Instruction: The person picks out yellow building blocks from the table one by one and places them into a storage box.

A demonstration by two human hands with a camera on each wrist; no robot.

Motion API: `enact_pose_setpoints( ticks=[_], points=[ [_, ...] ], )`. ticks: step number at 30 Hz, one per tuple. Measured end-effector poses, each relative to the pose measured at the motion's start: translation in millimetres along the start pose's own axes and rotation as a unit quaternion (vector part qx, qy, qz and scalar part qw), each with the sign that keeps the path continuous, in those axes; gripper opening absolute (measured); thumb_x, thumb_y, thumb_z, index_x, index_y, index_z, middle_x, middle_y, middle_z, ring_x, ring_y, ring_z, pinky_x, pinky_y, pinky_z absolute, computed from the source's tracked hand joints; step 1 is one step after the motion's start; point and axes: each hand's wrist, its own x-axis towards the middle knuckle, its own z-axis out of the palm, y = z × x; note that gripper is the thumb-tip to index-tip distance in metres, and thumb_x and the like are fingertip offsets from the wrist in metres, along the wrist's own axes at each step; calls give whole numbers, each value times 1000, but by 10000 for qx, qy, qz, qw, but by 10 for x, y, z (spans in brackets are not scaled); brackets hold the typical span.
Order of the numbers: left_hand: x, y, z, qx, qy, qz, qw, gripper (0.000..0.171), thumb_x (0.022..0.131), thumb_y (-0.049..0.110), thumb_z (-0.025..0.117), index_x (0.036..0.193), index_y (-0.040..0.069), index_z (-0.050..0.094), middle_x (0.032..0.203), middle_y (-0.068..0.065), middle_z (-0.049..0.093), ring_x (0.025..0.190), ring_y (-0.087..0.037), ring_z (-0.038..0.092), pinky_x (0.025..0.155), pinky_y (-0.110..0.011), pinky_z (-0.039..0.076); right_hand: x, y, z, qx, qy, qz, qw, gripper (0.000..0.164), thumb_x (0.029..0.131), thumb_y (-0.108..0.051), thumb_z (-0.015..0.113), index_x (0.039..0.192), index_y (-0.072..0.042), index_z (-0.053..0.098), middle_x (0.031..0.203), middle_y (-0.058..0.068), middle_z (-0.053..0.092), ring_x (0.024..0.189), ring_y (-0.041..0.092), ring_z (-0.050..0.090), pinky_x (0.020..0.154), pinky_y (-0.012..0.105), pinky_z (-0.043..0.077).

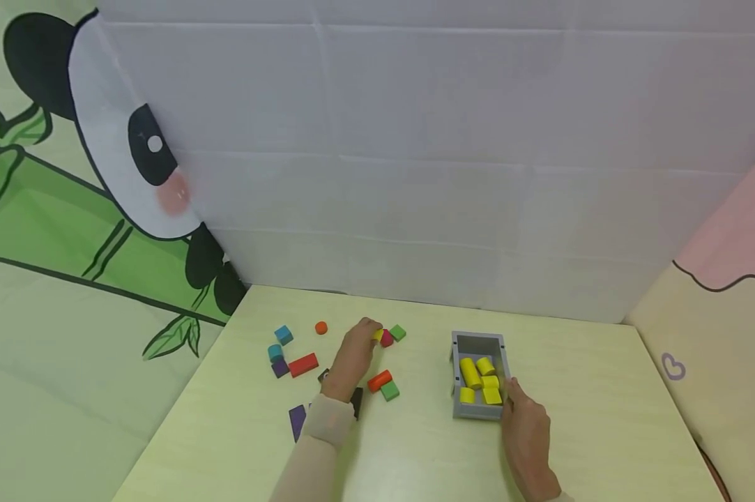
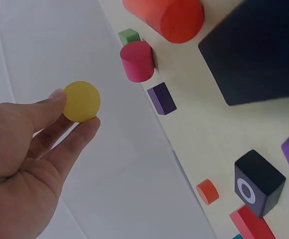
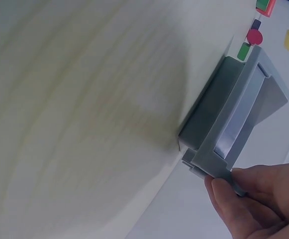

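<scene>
My left hand (image 1: 350,359) pinches a yellow cylinder block (image 2: 82,101) between thumb and fingertips, its round face showing in the left wrist view. In the head view that hand is over the left group of blocks, beside a crimson cylinder (image 1: 386,338) and a green block (image 1: 397,332). My right hand (image 1: 525,432) grips the near right corner of a grey plastic box (image 1: 478,411), with thumb and fingers on its rim in the right wrist view. Several yellow blocks (image 1: 470,373) lie inside this box, cylinders and squarer pieces among them.
Left of the box lie a red-orange cylinder (image 1: 380,381), another green block (image 1: 390,390), a red block (image 1: 303,364), blue blocks (image 1: 284,335), an orange cylinder (image 1: 321,327) and purple pieces (image 1: 298,420). A black block (image 1: 357,402) is partly behind the left wrist. A white sheet (image 1: 415,174) rises behind the table.
</scene>
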Motion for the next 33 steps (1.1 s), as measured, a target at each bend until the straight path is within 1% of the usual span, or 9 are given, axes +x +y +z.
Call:
enact_pose_setpoints(
  ticks=[5, 7, 11, 15, 18, 20, 22, 28, 33],
  points=[
    [21, 80, 43, -159, -210, -105, 9996, 31, 95, -10, 69, 127, -6, 67, 122, -16, 68, 116, -33, 68, 105, -44, 57, 0, -10, -14, 20, 11, 46, 10000, 30, 94, 11, 69, 125, 9, 71, 117, 32, 69, 72, 34, 73, 51, 47, 56],
    [36, 112, 59, -163, -250, -86, 9995, 31, 96, -9, 68, 127, -7, 67, 123, -16, 68, 116, -33, 68, 105, -44, 57, 3, -13, -16, 12, -37, 84, 10000, 31, 95, 11, 69, 125, 9, 71, 120, 31, 68, 79, 39, 76, 55, 50, 59],
    [65, 185, 99, -69, -309, -15, 9995, 30, 98, -7, 68, 127, -6, 68, 123, -16, 68, 116, -32, 68, 105, -43, 57, -1, 1, -6, 9, 10, -5, 10000, 31, 93, 12, 70, 124, 9, 71, 120, 30, 69, 84, 47, 75, 57, 52, 60],
    [85, 262, 138, -109, -281, 161, 9994, 29, 98, -8, 68, 127, -6, 68, 122, -15, 67, 116, -31, 68, 103, -40, 58, -4, -1, -1, 32, 61, -71, 10000, 27, 96, 11, 69, 122, 10, 73, 114, 30, 72, 75, 36, 75, 52, 46, 58],
    [102, 314, 154, -179, -243, 343, 9990, 30, 96, -9, 68, 126, -6, 67, 122, -16, 67, 115, -32, 69, 102, -40, 59, 0, -20, -5, 11, -23, 5, 10000, 26, 98, 9, 66, 123, 10, 72, 116, 29, 72, 78, 31, 75, 53, 43, 57],
    [118, 345, 167, -169, -239, 421, 9987, 30, 96, -9, 68, 126, -6, 68, 122, -16, 68, 114, -32, 69, 101, -40, 59, -5, -25, -5, 12, -41, 44, 10000, 26, 98, 9, 67, 124, 10, 72, 119, 28, 71, 80, 33, 75, 54, 43, 57],
    [134, 379, 179, -151, -251, 471, 9985, 30, 96, -9, 68, 126, -5, 68, 122, -16, 68, 113, -32, 69, 100, -40, 59, -8, -28, -4, 13, -45, 62, 10000, 27, 97, 10, 67, 124, 10, 72, 120, 28, 70, 78, 31, 75, 53, 42, 56],
    [173, 455, 207, -38, -348, 499, 9981, 30, 97, -7, 69, 127, -4, 68, 121, -14, 68, 112, -31, 69, 99, -39, 59, -6, -30, 2, 18, -15, 69, 10000, 25, 98, 9, 67, 123, 10, 72, 111, 30, 73, 65, 20, 61, 49, 37, 51],
    [192, 516, 221, -81, -517, 425, 9977, 31, 98, -6, 67, 129, -2, 67, 125, -14, 67, 116, -32, 68, 102, -38, 58, 3, -16, 22, 3, 68, 0, 10000, 23, 99, 7, 66, 121, 10, 73, 104, 29, 75, 64, 21, 64, 48, 39, 51]
  ],
)
